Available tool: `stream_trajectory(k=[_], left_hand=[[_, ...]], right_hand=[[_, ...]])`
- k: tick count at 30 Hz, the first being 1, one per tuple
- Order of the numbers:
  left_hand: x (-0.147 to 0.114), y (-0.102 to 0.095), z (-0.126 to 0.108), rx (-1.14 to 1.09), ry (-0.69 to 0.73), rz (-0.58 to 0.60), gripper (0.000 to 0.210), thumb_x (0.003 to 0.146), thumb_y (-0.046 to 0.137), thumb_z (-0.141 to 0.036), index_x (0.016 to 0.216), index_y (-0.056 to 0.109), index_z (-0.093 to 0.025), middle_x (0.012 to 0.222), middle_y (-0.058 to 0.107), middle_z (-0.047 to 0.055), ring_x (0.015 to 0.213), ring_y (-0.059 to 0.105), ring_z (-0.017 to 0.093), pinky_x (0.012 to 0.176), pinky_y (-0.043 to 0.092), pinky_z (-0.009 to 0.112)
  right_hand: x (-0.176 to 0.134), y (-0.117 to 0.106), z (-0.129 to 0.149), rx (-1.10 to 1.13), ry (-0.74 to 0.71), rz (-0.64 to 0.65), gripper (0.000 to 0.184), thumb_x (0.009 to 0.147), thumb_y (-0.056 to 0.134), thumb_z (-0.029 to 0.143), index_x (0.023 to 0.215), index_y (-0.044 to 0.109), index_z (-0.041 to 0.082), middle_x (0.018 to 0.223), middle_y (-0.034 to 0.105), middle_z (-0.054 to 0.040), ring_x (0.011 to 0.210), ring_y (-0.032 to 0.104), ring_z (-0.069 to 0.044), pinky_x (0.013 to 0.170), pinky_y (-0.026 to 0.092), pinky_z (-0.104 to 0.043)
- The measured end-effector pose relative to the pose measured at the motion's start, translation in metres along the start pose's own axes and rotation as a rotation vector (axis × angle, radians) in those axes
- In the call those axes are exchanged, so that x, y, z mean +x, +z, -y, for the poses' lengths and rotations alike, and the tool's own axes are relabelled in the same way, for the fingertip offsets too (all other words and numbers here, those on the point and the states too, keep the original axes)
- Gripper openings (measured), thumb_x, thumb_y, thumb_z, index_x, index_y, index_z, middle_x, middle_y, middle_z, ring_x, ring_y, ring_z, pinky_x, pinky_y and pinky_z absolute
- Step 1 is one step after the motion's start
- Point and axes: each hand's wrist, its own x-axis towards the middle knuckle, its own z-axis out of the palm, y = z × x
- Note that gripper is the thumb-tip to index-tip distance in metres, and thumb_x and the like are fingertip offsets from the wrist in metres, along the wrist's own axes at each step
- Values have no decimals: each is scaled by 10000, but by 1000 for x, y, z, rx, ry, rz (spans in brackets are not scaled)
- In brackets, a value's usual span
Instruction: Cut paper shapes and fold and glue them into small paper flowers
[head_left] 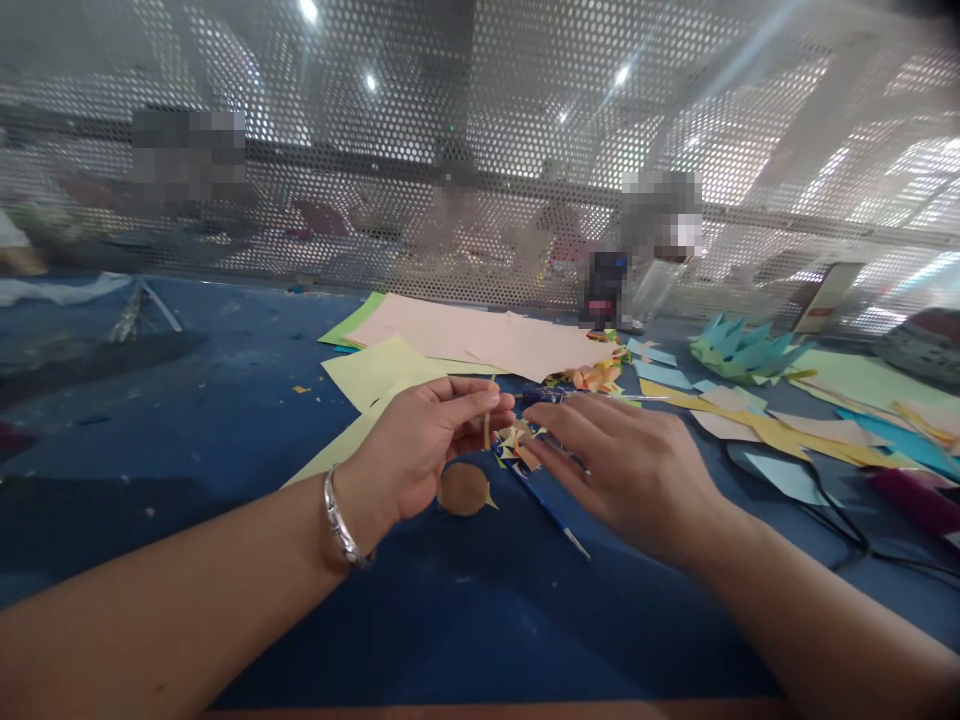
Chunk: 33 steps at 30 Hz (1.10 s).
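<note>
My left hand (pixel 442 430), with a silver bracelet on its wrist, pinches a thin pale yellow paper strip (pixel 487 432) held upright between thumb and fingers. My right hand (pixel 622 460) is palm down over the small paper scraps (pixel 525 445), its fingers stretched forward and slightly apart; its thumb is hidden. I see nothing held in it. A round brown disc (pixel 463 490) lies below my left hand with a little pointed scrap at its edge. Between the hands, a blue slim-handled tool (pixel 551 512) with a pale tip lies slanted on the table.
Pink paper sheets (pixel 465 335) and yellow-green paper (pixel 382 375) lie beyond my left hand on the blue table (pixel 187 400). Rightward are a spiky teal paper piece (pixel 742 350), yellow paper strips (pixel 780 432) and a black cable (pixel 832 505). A perforated metal screen (pixel 420 120) stands behind.
</note>
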Motion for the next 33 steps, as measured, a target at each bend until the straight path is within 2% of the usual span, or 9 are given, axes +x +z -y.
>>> stream_trajectory(k=[2, 5, 13, 18, 21, 25, 30, 33], left_hand=[[-1, 2, 1, -31, -24, 5, 106, 811, 740, -161, 869, 653, -143, 910, 745, 56, 792, 684, 140, 783, 525, 281], [-3, 6, 2, -56, -67, 12, 104, 809, 735, -142, 837, 635, -147, 778, 706, 8, 697, 640, 107, 722, 505, 244], [-8, 11, 4, -51, -95, 7, 120, 811, 726, -129, 837, 609, -143, 755, 660, -1, 675, 605, 92, 653, 474, 201], [-7, 10, 7, 22, -55, 54, 184, 776, 766, -169, 879, 616, -139, 804, 666, 12, 725, 632, 111, 738, 528, 236], [-5, 8, 8, 46, -69, 88, 176, 785, 764, -193, 880, 628, -137, 837, 688, 18, 734, 660, 119, 813, 548, 283], [-3, 7, 9, 88, -84, 111, 117, 812, 737, -189, 855, 645, -130, 822, 704, 12, 739, 694, 124, 837, 548, 293], [-2, 5, 10, 142, -76, 166, 115, 830, 728, -201, 878, 659, -122, 829, 733, 42, 793, 719, 152, 868, 549, 318], [-2, 4, 10, 198, -63, 182, 139, 842, 726, -235, 886, 665, -118, 829, 744, 63, 795, 723, 157, 842, 549, 304]], right_hand=[[2, 2, 5, 0, -133, 0, 266, 1027, 423, 264, 1161, 643, 202, 970, 719, -72, 825, 634, -187, 656, 417, -311], [5, 5, 10, -3, -227, -3, 283, 1024, 405, 195, 1191, 633, 181, 1068, 708, -80, 885, 614, -197, 653, 432, -312], [6, 14, 9, 72, -226, -65, 236, 1006, 450, 179, 1071, 676, 186, 1024, 706, -78, 843, 614, -187, 686, 469, -316], [6, 21, 9, 458, -48, -221, 146, 958, 559, 155, 1011, 684, 209, 1012, 676, -64, 877, 644, -161, 767, 516, -294], [8, 22, 7, 629, 87, -252, 123, 929, 609, 157, 984, 700, 218, 972, 639, -51, 850, 637, -153, 706, 526, -273], [10, 20, 2, 760, 221, -220, 70, 906, 650, 183, 922, 714, 205, 979, 620, -52, 802, 626, -142, 618, 521, -247], [12, 19, -1, 843, 288, -163, 29, 882, 682, 193, 886, 708, 205, 980, 653, -35, 784, 621, -127, 598, 499, -224], [12, 21, 0, 916, 340, -118, 32, 884, 685, 226, 903, 693, 202, 922, 667, -14, 680, 595, -100, 570, 478, -223]])
